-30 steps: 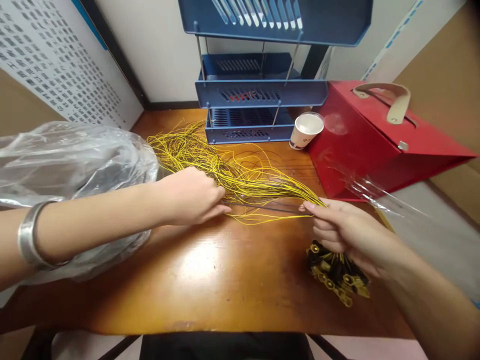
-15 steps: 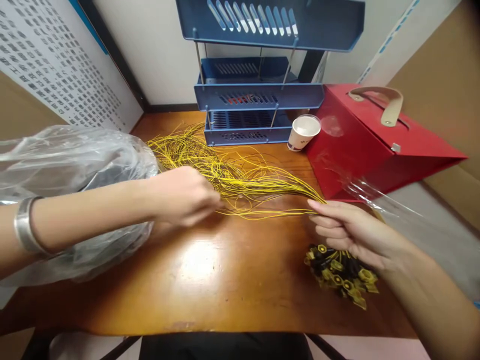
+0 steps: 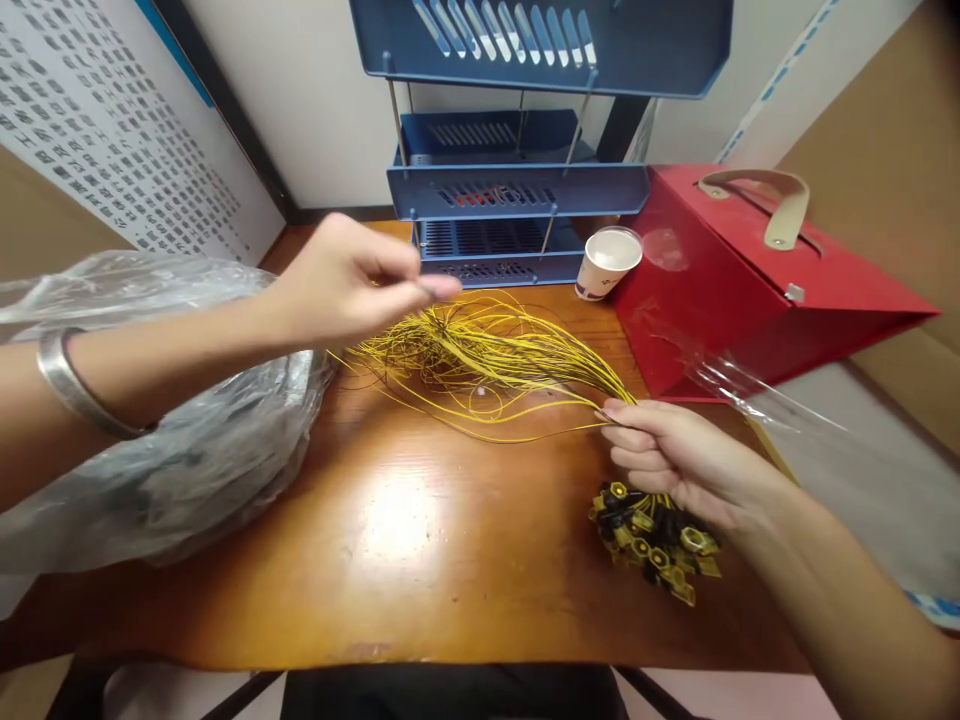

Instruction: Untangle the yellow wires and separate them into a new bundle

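Note:
A long bundle of thin yellow and dark wires (image 3: pixel 480 345) lies across the wooden table, loose and tangled towards its left end. My right hand (image 3: pixel 675 455) is closed around the bundle's right part. Below that hand hangs a cluster of black and yellow connector ends (image 3: pixel 652 540). My left hand (image 3: pixel 360 285), with a silver bangle on its wrist, is raised over the tangled end. Its thumb and fingers are pinched together on something small and blurred that I cannot make out.
Clear plastic bags (image 3: pixel 187 460) lie on the left. At the back stands a blue tiered rack (image 3: pixel 517 190), with a paper cup (image 3: pixel 607 262) beside it. A red box (image 3: pixel 697 290) with a beige handle stands at the right, near clear plastic film.
My left hand has moved up and slightly left, away from the table's middle. My right hand has shifted a little left with the bundle, and the connector ends have moved along.

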Demonstrator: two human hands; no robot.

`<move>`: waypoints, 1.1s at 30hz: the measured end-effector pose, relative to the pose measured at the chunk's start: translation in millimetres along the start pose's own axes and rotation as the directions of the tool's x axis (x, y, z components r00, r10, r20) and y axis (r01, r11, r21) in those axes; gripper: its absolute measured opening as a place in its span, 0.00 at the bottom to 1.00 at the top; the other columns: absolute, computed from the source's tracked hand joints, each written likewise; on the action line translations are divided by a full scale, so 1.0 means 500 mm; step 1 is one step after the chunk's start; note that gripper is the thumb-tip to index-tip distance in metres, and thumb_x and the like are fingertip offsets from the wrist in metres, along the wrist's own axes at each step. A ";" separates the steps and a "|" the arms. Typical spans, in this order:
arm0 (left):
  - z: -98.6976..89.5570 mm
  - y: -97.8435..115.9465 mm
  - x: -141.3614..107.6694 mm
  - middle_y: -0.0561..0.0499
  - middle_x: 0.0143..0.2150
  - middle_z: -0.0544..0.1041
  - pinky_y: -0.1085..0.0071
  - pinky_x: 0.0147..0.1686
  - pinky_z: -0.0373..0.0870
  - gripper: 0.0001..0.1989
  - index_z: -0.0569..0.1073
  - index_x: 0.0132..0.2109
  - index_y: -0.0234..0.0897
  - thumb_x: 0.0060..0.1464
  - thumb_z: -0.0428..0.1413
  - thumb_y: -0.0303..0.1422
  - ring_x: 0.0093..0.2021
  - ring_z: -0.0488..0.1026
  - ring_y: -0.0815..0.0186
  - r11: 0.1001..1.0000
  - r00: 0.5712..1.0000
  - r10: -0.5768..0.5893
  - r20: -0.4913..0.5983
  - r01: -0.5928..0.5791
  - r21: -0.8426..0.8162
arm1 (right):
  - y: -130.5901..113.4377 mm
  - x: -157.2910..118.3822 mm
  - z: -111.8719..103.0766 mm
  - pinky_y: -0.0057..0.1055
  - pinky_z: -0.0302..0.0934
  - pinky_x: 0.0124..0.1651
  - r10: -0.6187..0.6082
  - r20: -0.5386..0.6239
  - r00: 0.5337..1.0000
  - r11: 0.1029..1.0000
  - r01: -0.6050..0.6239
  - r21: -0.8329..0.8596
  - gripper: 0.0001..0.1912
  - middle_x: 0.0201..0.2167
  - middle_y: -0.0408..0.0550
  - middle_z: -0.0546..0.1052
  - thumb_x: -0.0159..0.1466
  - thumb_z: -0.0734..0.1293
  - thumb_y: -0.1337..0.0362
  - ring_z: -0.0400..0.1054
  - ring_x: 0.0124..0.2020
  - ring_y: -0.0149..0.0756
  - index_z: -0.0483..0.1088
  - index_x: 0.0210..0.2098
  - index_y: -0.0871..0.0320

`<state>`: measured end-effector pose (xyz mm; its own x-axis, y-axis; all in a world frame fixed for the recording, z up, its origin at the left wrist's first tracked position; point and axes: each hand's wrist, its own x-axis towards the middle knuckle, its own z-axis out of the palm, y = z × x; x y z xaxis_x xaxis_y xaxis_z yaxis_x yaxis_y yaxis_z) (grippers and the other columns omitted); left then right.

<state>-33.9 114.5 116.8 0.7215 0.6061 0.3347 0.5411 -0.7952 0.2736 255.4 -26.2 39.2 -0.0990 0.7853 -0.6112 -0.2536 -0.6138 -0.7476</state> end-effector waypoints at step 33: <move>-0.083 -0.114 0.070 0.58 0.21 0.54 0.71 0.30 0.57 0.30 0.59 0.29 0.37 0.69 0.37 0.55 0.25 0.54 0.73 0.784 0.776 -0.621 -0.113 0.619 -0.053 | 0.025 -0.015 -0.026 0.17 0.34 0.15 0.081 -0.093 0.992 0.996 -0.078 0.036 0.25 0.17 0.29 0.49 0.52 0.78 0.64 0.35 0.17 0.20 0.54 0.27 0.53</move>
<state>-57.5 181.8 150.4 0.1753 0.9657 0.1917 0.8475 -0.2471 0.4697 265.3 -40.6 31.3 -0.0295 0.7221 -0.6911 -0.2799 -0.6697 -0.6878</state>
